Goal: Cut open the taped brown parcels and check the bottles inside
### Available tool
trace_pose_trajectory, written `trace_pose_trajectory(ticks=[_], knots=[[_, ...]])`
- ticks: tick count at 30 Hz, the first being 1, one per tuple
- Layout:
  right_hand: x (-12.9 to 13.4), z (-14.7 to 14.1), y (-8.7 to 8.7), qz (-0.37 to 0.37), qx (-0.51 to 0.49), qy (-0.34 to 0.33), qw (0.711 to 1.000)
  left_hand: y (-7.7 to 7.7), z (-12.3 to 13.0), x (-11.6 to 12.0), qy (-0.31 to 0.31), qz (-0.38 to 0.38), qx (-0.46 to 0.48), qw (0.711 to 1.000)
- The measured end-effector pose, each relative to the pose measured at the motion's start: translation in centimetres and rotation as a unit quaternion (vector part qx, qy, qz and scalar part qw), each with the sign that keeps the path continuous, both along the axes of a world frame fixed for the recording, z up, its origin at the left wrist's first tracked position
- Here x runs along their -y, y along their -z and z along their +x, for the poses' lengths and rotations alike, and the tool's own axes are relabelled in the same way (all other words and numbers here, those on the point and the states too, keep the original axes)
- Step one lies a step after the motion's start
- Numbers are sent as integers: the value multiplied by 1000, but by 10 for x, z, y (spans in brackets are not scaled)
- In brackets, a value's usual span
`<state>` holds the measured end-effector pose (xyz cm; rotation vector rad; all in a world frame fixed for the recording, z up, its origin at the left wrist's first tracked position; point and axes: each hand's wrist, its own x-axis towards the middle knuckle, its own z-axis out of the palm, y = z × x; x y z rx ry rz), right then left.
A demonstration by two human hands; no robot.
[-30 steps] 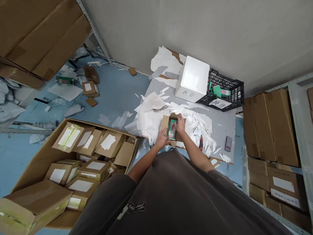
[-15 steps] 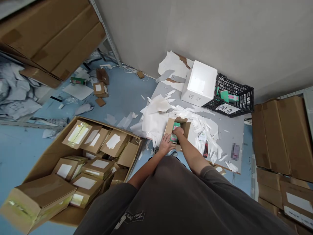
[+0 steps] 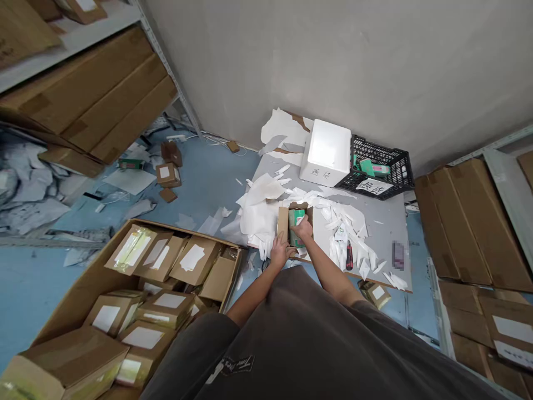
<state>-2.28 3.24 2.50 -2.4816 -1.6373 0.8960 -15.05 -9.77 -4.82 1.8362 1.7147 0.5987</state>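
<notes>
A small open cardboard box sits on the table in front of me with its left flap folded out. Inside it is a green box, partly hidden by my right hand. My right hand reaches in from the right, its fingers closed on the green box. At the near left corner my left hand grips the cardboard box by its edge. Torn white paper lies all round. Just right of the box a red and black knife-like tool rests among the paper strips.
A white foam box and a black crate with green boxes stand at the table's back. To my left is a large carton full of taped parcels. Shelving with cartons rises at left, and stacked cartons at right.
My view has shifted a little. The green box shows more plainly between my hands, and my left hand has slid down to the near corner of the cardboard box.
</notes>
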Motion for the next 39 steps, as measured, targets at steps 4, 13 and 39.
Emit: trace_pose_trajectory(ticks=[4,13,39], knots=[[12,18,-26,94,-76,-3,993,-4,-6,-5,-4,26,-14,1000],[26,131,-38,306,-270,112,906,-6,-41,-9,-15,51,-24,998],[117,177,110,76,-294,127,944,-44,187,-73,89,-97,64,989]])
